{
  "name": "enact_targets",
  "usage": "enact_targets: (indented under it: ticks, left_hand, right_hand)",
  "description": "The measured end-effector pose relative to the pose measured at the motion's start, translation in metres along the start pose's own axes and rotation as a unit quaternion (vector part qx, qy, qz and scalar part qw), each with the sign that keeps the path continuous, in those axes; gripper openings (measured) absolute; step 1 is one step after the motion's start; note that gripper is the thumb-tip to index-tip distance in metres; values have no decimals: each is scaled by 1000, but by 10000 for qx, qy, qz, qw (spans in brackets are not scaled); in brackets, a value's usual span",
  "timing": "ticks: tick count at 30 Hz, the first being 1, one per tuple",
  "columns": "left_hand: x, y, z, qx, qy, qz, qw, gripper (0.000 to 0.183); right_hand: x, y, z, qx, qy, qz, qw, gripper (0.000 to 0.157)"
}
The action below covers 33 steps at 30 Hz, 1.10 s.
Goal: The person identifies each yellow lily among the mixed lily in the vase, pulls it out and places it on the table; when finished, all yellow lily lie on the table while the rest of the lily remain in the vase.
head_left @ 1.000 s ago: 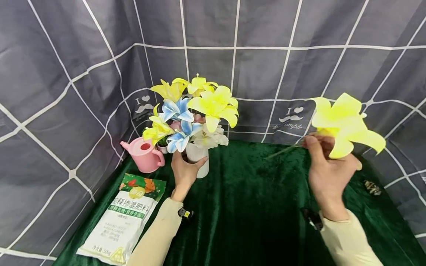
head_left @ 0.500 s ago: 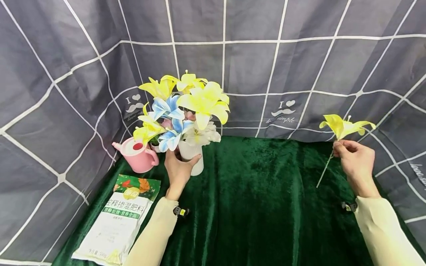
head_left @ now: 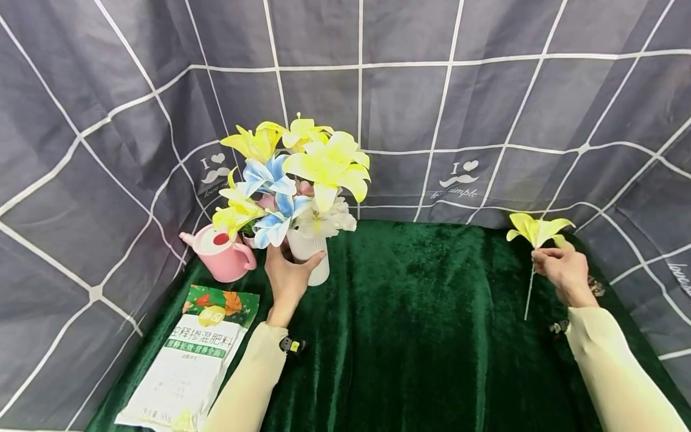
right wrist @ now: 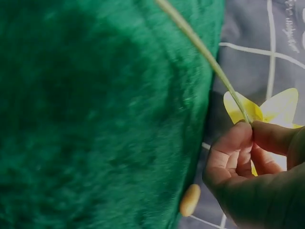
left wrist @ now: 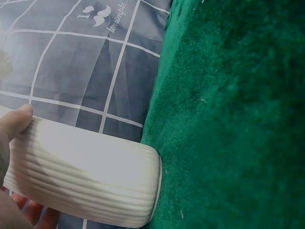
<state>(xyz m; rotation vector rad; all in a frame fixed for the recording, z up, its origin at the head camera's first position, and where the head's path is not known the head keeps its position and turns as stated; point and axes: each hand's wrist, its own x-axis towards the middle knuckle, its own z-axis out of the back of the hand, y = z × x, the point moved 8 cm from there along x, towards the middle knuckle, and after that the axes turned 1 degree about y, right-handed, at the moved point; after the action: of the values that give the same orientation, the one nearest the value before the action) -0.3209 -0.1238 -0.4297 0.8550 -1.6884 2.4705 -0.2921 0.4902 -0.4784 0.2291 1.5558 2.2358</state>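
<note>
From my remote feed, I take the ribbed white vase (head_left: 306, 248) as my landmark; it stands on the tabletop, which is covered in green velvet (head_left: 410, 312), and carries yellow lilies (head_left: 329, 167), blue lilies (head_left: 273, 225), a white bloom (head_left: 324, 218) and some pink ones between them; I see the person's left hand (head_left: 288, 275) wrapped round the vase, thumb on one side and fingers on the other; well to the right of the vase I find the right hand (head_left: 565, 271), pinching a single yellow lily (head_left: 534, 230) between thumb and fingertips just below its petals; its stem (head_left: 529, 294) hangs downward; a small dark patterned object (head_left: 595, 287), too small for me to name, shows just beyond that hand, farther right of the vase; left of the vase I see the pink watering can (head_left: 224, 263), with a little pot between them, partly hidden by petals; nearer the person than the vase, and to its left, lies a white-and-green bag (head_left: 186, 360); behind the vase hangs grey cloth (head_left: 410, 108) with white grid lines.
</note>
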Motion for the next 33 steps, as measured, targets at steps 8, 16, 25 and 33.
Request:
enact_targets:
  ticks: [8,16,25,33]
  left_hand:
    - [1,-1,1,77,-30,-17,10000,87]
    - [1,-1,0,63,-8,-30,10000,89]
    - [1,-1,2,77,-101,-17,9999,90]
    - [0,0,-1,9,49,99,9999,90]
  right_hand:
    - [5,-18,-4,-94,461,-327,9984,35]
    - [5,-22,-2,-151,650,-512,9965,35]
    - [-13,3,12,-461,-582,-418,9964,15]
    - [-58,75,-19,158,-1084,315,9935,8]
